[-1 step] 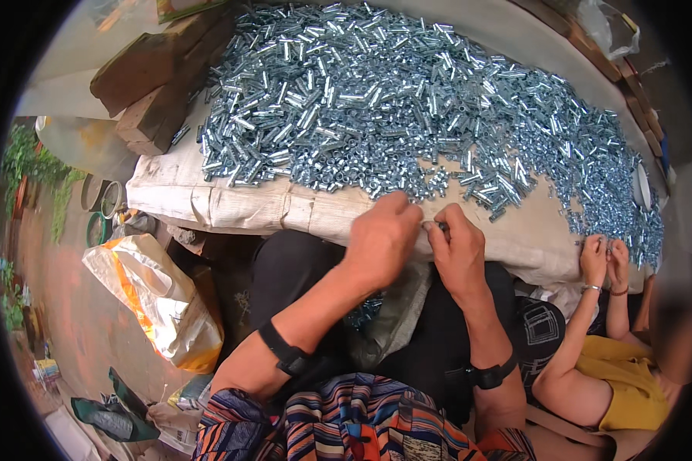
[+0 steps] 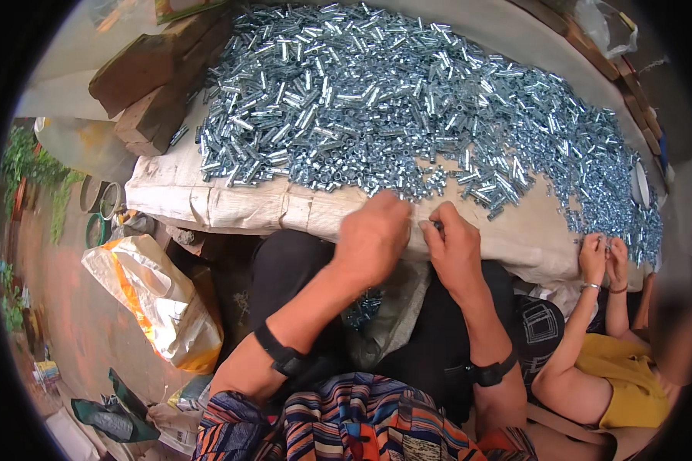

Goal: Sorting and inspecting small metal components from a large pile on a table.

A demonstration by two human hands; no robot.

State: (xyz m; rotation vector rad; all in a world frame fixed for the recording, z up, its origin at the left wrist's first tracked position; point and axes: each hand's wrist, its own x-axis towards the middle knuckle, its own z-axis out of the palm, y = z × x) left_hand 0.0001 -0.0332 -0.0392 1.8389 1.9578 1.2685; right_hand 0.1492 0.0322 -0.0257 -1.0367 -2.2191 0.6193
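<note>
My right hand (image 2: 455, 250) is closed in a pinch at the table's front edge, with a small dark-ended metal sleeve (image 2: 438, 225) between thumb and forefinger. Just left of it is my left hand (image 2: 373, 238), its fingers curled together and slightly blurred; whatever they hold is hidden. A narrow gap separates the two hands. Beyond them spreads a large heap of shiny metal sleeves (image 2: 307, 115), with short metal rings (image 2: 338, 167) along its near edge. The heap lies on a pale cloth-covered table (image 2: 246, 206). More metal pieces (image 2: 364, 309) sit low between my knees, beside a greyish sack (image 2: 396, 326).
At the right, a co-worker's hands (image 2: 603, 257) meet over small parts. Wooden blocks (image 2: 150, 115) border the heap's left side, and a wooden rail (image 2: 619, 84) its right. A white and orange bag (image 2: 158, 300) stands on the floor at left.
My left hand has shifted a little to the left, widening the gap between my hands. My right hand has moved only slightly and still pinches the metal sleeve.
</note>
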